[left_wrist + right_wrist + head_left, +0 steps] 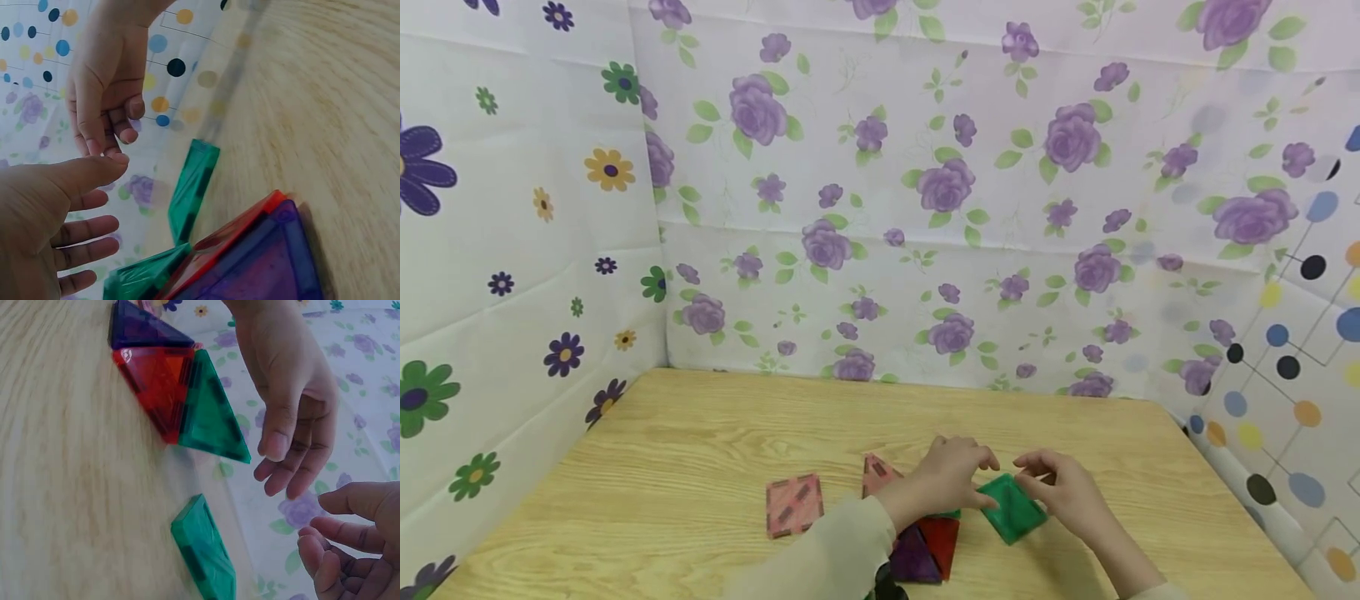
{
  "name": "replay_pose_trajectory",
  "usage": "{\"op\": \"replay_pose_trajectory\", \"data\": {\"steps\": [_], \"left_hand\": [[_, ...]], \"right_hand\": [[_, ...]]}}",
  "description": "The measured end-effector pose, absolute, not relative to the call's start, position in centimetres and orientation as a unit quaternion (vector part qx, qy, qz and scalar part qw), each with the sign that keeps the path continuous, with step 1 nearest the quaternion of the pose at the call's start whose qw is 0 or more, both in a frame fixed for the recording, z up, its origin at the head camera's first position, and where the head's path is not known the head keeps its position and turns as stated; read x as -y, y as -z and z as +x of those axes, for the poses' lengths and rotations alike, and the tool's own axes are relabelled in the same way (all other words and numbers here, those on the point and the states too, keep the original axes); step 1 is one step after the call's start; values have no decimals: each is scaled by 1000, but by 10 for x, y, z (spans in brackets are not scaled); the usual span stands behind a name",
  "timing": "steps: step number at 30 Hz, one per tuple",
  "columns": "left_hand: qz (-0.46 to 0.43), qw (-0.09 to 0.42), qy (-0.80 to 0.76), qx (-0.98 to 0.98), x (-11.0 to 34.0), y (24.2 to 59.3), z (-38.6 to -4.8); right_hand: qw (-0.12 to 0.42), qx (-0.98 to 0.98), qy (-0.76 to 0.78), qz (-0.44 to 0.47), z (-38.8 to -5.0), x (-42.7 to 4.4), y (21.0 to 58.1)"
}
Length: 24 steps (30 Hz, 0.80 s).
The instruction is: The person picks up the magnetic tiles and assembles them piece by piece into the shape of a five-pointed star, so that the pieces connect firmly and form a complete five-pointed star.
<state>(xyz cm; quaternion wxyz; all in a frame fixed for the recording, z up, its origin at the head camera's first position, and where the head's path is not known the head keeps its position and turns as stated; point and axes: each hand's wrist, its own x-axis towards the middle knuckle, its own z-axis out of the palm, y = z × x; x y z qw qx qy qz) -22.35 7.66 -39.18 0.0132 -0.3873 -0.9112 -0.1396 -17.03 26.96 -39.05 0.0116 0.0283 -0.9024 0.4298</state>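
Observation:
A green square magnetic tile (pixel 1012 509), which looks thick like a stack, lies on the table between the two hands. My left hand (pixel 946 477) hovers at its left side, thumb and fingers apart; both wrist views show it holding nothing. On the other side my right hand (pixel 1063 490) hangs with loosely bent fingers, also holding nothing, as seen in the right wrist view (pixel 356 544). Under the left forearm lie joined triangular tiles: a purple tile (pixel 915 557), a red tile (pixel 942 543) and a green triangle (pixel 212 415) partly hidden in the head view.
A pale red square tile (pixel 794 505) lies apart on the left of the wooden table (pixel 715 433). A pale red triangle tile (pixel 877 475) shows behind the left wrist. Flowered cloth (pixel 880 200) hangs at the back, dotted cloth (pixel 1292 408) on the right.

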Motion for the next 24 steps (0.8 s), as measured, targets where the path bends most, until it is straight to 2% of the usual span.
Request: {"op": "replay_pose_trajectory", "data": {"steps": [18,24], "left_hand": [[-404,7,-44,914,-102,406,-239],[-399,9,-101,911,-106,412,-240]], "right_hand": [[-3,933,-358,-32,-169,-289,418],[-16,926,-375,-43,-165,-290,424]]}}
